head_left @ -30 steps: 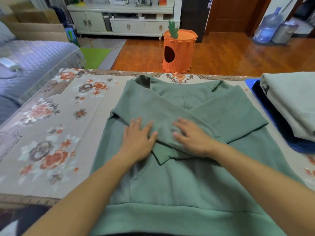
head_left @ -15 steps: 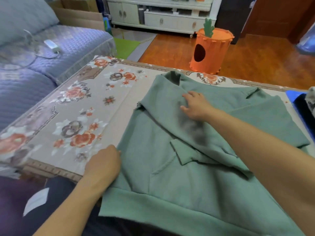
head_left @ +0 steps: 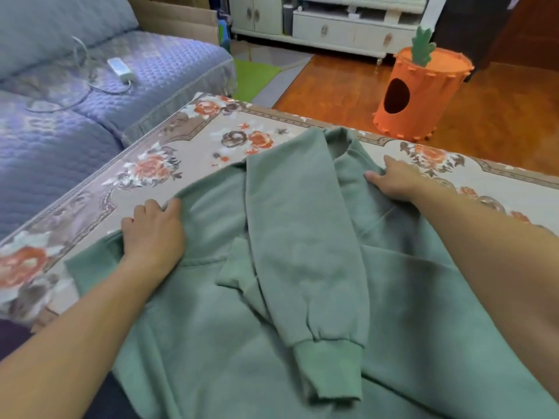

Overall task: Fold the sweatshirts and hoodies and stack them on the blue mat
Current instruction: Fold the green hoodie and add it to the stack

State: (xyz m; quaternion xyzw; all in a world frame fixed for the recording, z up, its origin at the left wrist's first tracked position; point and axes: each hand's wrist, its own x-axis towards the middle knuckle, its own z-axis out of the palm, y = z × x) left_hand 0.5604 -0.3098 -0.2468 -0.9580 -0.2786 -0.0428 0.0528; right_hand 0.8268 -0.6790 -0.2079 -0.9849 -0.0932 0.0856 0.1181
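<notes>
A green sweatshirt (head_left: 302,267) lies spread on the floral-covered table (head_left: 187,152). One sleeve is laid down its middle, with the ribbed cuff (head_left: 329,370) pointing toward me. My left hand (head_left: 154,234) grips the sweatshirt's left side edge, fingers curled into the fabric, and that edge is lifted off the table. My right hand (head_left: 393,179) holds the fabric near the collar at the far side, thumb on top. The blue mat is out of view.
A purple quilted sofa (head_left: 75,95) with a white charger and cable (head_left: 121,69) runs along the table's left. Beyond the far edge, an orange carrot-shaped bin (head_left: 420,92) stands on the wooden floor, and white cabinets (head_left: 332,25) line the back wall.
The view swung left, so the blue mat and stacked clothes left the frame. My left hand went from the sweatshirt's middle to its left edge and lifted it. My right hand moved up to the collar.
</notes>
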